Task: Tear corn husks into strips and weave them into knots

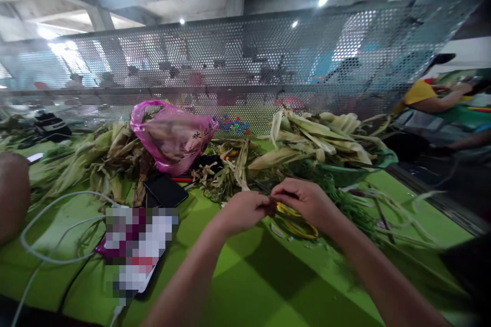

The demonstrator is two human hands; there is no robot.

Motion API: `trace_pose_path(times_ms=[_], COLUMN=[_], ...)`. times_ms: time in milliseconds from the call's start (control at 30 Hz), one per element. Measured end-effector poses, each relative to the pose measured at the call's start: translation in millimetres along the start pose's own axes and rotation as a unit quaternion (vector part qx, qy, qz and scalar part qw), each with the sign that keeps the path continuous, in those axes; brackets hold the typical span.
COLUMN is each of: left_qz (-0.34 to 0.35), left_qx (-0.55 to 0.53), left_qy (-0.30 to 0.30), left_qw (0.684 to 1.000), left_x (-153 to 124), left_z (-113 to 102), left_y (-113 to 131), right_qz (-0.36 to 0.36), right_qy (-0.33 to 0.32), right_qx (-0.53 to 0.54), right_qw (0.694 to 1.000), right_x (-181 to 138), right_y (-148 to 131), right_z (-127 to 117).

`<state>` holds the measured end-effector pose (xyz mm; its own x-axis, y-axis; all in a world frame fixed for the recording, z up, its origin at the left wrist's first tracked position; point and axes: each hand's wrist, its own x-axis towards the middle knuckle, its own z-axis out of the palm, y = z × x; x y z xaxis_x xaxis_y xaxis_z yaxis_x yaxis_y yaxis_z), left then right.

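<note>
My left hand (pixel 249 210) and my right hand (pixel 307 203) meet above the green table, fingertips pinched close together. Whatever lies between them is thin and dark and too small to name. Just below my right hand are yellow loops (pixel 307 229), looking like scissor handles, partly covered by the fingers. Small pale scraps (pixel 277 231) lie on the table beneath. Beyond my hands sits a tangle of dried plant strips (pixel 226 176). To the right, a heap of corn husks (pixel 322 135) fills a green basket (pixel 345 174).
A pink plastic bag (pixel 172 138) stands among more husks (pixel 111 156). Nearer are a dark phone (pixel 166 191), a lit phone (pixel 157 250) and a white cable (pixel 57 196). Green fronds (pixel 353 209) lie rightward. A perforated metal screen (pixel 230 56) rises behind; another person's arm (pixel 11 196) is leftmost.
</note>
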<state>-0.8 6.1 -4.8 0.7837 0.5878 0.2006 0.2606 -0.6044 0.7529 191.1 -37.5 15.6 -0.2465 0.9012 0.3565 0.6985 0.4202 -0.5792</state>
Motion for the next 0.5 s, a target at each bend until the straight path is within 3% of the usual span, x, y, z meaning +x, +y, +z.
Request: trace_pose_path(times_ms=[67, 133, 200, 333, 500], left_qz=[0.003, -0.035, -0.09, -0.128, -0.093], left_qx=[-0.138, -0.237, -0.265, -0.133, 0.049], left_qy=[0.012, 0.085, 0.161, 0.239, 0.237], left_qw=[0.99, 0.967, 0.946, 0.953, 0.966], left_x=[1, 3, 7, 12, 9], left_z=[-4, -5, -2, 8, 12], left_y=[0, -1, -3, -7, -2], right_qz=[0.045, 0.071, 0.063, -0.003, -0.03], right_qy=[0.004, 0.022, 0.049, 0.079, 0.091], right_qx=[0.095, 0.153, 0.123, -0.034, -0.097], right_qw=[0.994, 0.985, 0.989, 0.996, 0.991], right_x=[2, 2, 1, -3, -7], right_y=[4, 3, -2, -15, -19], right_z=[-1, 4, 14, 28, 31])
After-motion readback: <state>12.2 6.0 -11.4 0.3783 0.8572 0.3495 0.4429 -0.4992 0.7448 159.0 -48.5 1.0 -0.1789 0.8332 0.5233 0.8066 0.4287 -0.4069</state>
